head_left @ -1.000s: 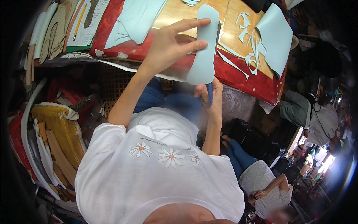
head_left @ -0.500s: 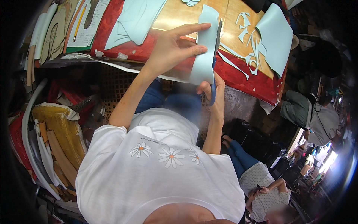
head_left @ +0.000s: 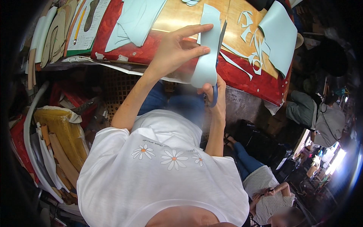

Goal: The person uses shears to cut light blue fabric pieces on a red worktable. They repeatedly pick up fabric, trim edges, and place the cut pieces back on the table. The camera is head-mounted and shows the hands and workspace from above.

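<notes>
Between the thumb and fingers of my left hand (head_left: 176,49) is a pale blue piece of sheet material (head_left: 207,62), hanging upright over the table's near edge. My right hand (head_left: 218,94) grips blue-handled scissors (head_left: 214,95), with the thumb by the handle loops. Their dark blades point away from me along the right edge of the pale blue piece. Part of the blades is hidden behind that piece. To the right lie thin curved offcuts (head_left: 258,53) of the same pale blue material.
A red-edged wooden table (head_left: 264,89) spans the far side. On it are stacked pale blue sheets (head_left: 130,28), a large curled sheet (head_left: 278,38), a pencil (head_left: 79,26) and papers. A yellow padded block (head_left: 60,128) stands at left. Another person (head_left: 264,185) sits at lower right.
The scissors and my right hand have shifted slightly left, and the visible blade stands a little farther from the sheet's edge. The piece's lower end looks more rounded. My left hand has barely moved.
</notes>
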Motion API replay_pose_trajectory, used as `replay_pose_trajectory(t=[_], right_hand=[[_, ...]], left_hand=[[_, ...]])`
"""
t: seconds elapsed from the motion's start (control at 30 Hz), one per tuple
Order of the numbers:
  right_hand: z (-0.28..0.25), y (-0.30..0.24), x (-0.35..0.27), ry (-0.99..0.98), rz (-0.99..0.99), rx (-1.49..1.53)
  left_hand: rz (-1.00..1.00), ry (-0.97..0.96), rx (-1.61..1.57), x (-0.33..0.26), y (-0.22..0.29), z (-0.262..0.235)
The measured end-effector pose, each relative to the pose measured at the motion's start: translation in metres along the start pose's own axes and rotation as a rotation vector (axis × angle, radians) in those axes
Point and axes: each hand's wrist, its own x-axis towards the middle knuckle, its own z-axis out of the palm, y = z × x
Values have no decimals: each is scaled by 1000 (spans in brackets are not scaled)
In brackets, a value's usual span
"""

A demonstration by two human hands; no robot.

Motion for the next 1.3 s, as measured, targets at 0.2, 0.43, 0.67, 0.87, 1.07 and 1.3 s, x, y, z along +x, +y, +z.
replay_pose_trajectory(t=[0.2, 0.43, 0.67, 0.87, 1.07, 1.3], right_hand=[[-3, 0, -3, 4, 13, 8], [-9, 21, -1, 72, 65, 142], [-31, 33, -6, 79, 128, 517], [-28, 35, -19, 15, 205, 520], [-13, 43, -19, -91, 269, 428], [-34, 51, -29, 173, 283, 635]], left_hand=[[-32, -20, -33, 1, 3, 2], [-127, 12, -40, 13, 5, -6], [68, 1, 152, 131, -12, -75], [486, 249, 1202, 156, -51, -90], [260, 77, 1257, 67, -68, -10], [296, 156, 812, 61, -79, 35]])
